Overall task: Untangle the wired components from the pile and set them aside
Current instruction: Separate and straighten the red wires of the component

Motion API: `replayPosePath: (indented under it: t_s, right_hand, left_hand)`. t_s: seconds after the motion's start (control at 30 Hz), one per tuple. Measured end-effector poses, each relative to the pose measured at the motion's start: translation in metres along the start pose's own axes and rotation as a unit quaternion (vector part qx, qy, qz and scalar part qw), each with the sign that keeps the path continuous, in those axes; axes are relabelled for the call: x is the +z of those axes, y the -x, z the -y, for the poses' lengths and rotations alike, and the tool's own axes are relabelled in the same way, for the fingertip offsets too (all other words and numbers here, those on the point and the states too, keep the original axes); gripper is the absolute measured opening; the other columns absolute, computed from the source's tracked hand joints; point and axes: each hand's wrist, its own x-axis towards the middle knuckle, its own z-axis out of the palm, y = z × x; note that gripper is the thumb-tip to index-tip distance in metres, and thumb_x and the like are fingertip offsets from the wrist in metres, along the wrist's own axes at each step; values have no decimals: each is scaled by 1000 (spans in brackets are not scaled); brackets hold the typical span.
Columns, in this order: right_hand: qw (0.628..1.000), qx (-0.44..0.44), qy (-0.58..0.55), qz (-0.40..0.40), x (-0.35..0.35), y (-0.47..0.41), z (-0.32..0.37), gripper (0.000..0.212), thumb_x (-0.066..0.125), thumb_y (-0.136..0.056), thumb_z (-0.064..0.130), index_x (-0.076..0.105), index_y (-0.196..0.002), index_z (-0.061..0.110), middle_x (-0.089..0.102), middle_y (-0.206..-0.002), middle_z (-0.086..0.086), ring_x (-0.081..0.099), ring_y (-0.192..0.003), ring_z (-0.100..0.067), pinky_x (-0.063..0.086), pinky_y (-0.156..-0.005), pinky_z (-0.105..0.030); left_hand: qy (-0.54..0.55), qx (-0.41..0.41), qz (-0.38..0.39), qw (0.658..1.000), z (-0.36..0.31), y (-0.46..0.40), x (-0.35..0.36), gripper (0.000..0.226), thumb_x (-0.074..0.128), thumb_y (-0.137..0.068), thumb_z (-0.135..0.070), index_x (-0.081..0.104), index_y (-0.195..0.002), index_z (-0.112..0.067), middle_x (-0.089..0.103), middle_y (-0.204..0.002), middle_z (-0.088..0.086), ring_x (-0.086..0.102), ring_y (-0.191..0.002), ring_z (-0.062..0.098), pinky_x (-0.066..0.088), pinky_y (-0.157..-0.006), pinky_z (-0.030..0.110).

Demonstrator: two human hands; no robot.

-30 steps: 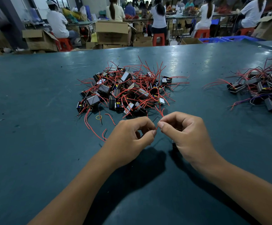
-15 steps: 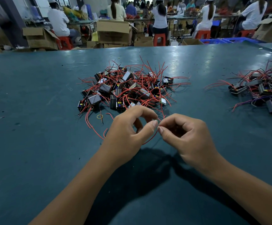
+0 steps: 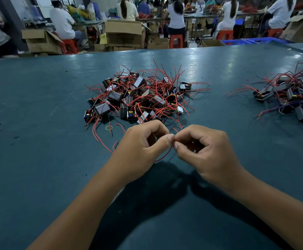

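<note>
A tangled pile (image 3: 139,98) of small black box components with thin red wires lies on the teal table (image 3: 38,141), just beyond my hands. My left hand (image 3: 141,148) and my right hand (image 3: 203,150) meet fingertip to fingertip in front of the pile. Both pinch a thin red wire (image 3: 162,157) that loops down below the thumbs. Whatever component hangs on that wire is hidden behind my hands. A second, looser group of the same components (image 3: 291,98) lies at the right edge of the table.
A loose red wire (image 3: 100,138) and a small yellow ring (image 3: 109,127) lie left of my left hand. Cardboard boxes (image 3: 123,33), red stools and several seated people fill the room past the table's far edge.
My hands have shifted slightly up and toward the pile. The red wire now loops below my thumbs, where a second ago it was barely showing.
</note>
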Motion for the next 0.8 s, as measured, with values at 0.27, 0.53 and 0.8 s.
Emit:
replayPosePath:
  t_s: [0.27,0.53,0.8]
  right_hand:
    - [989,-97,112,26,-5,-1,0,3,71,-82,7,72,-81,9,64,-73,3,57,-68,-10,43,-63,-19]
    - [962,-192,187,42,-4,-3,-1,7,70,-86,6,70,-79,7,61,-73,-1,53,-66,-16,45,-63,-26]
    - [988,-104,113,30,-13,-5,-8,5,72,-83,7,69,-80,10,59,-73,9,52,-69,-1,36,-68,-9]
  left_hand:
    - [74,-101,23,992,-3,-1,-2,27,63,-93,-17,64,-67,-17,46,-55,-6,35,-49,9,29,-47,22]
    - [265,-302,98,910,-4,0,-3,34,58,-86,-18,59,-52,-20,45,-55,-3,24,-38,8,17,-38,12]
    - [-84,93,41,991,6,-2,-18,17,76,-87,-8,71,-95,-22,61,-91,-8,55,-72,12,38,-65,11]
